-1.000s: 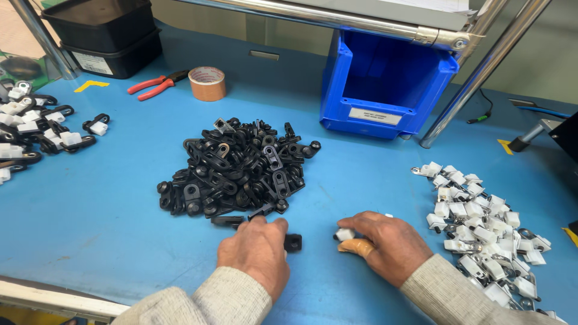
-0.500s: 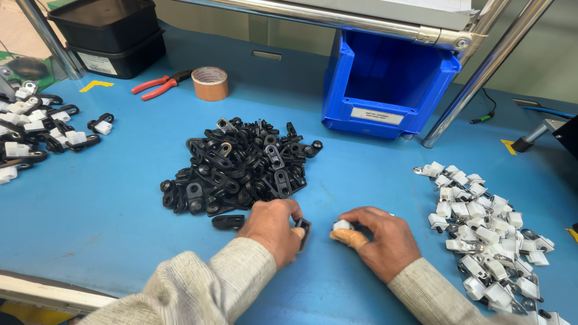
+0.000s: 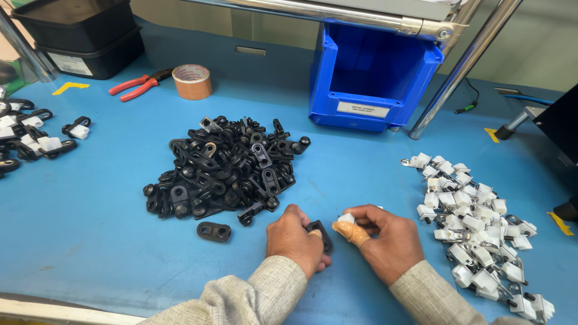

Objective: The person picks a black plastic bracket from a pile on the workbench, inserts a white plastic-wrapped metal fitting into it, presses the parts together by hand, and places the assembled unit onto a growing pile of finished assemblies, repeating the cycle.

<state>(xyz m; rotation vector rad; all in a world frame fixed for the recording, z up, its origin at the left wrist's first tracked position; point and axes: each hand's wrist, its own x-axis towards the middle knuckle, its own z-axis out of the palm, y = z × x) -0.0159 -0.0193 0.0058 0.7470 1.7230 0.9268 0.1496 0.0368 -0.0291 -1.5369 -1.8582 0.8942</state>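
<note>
Since half a second ago both hands have stayed low at the near edge of the tabletop (image 3: 90, 241), and the two parts they carry have come closer, now almost meeting between the hands. The left hand (image 3: 296, 239) is curled around a black plastic clip (image 3: 321, 233), which pokes out beyond its fingers toward the right. The right hand (image 3: 382, 239) pinches a small white part (image 3: 346, 218) between the thumb and a forefinger that wears a tan finger cot (image 3: 351, 232); the white part sits just beside the tip of the black clip, and I cannot tell whether they touch. One loose black clip (image 3: 214, 231) lies alone on the blue surface left of the left hand, just in front of the big heap of black clips (image 3: 223, 165) in the middle of the tabletop. A pile of white parts with metal rings (image 3: 475, 222) spreads along the right side, near the right hand. At the left edge lies a group of joined black-and-white pieces (image 3: 36, 135). Toward the far edge stand a blue bin (image 3: 373, 78), a roll of brown tape (image 3: 192, 81) with red-handled pliers (image 3: 138, 85) just beside it, and stacked black trays (image 3: 81, 36) in the far left corner.
</note>
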